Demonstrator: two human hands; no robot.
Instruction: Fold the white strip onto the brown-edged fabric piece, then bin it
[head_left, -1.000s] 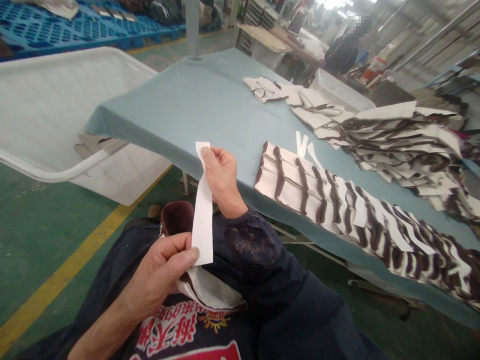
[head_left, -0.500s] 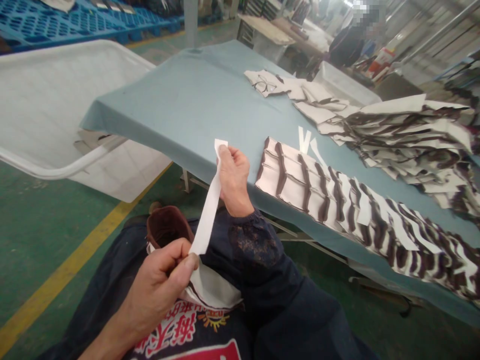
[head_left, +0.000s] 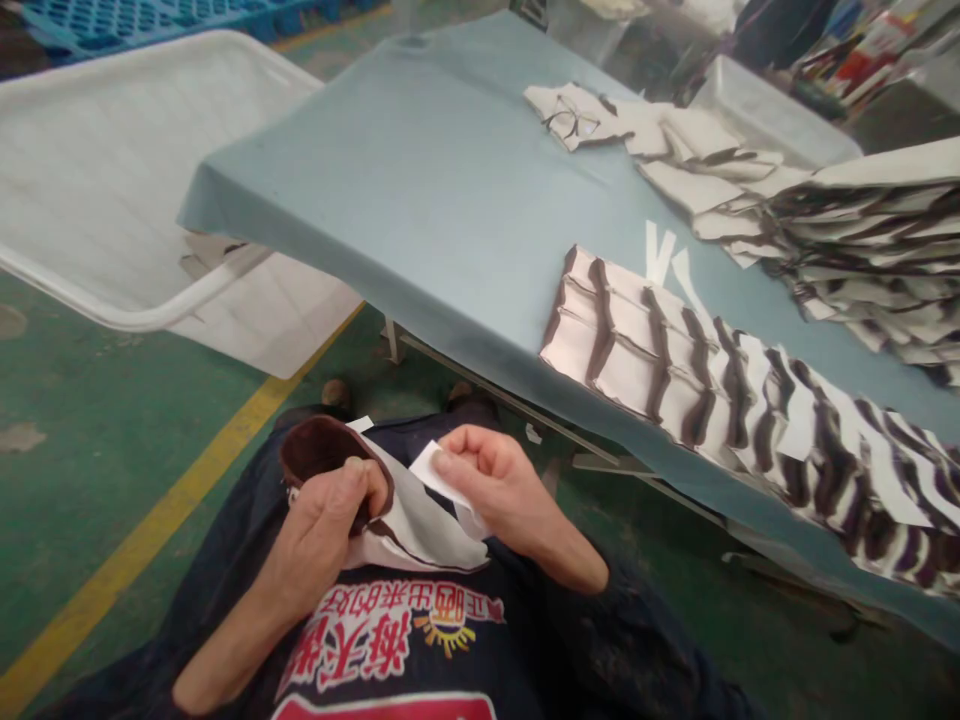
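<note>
With the left hand [head_left: 330,525], we clasp the brown edge of the white, brown-lined piece [head_left: 420,515], which lies over the lap [head_left: 225,540]. With the right hand [head_left: 510,490], we pinch a folded white strip [head_left: 427,467] just beside that piece; our fingers partly hide the strip, so contact is uncertain. Similar pieces [head_left: 622,375] stand in a row along the near edge of the table [head_left: 420,170].

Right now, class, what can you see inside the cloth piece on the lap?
Inside the cloth piece, brown lining shows at the open end. The left hand covers part of the opening, and whatever lies deeper cannot be seen.
</note>
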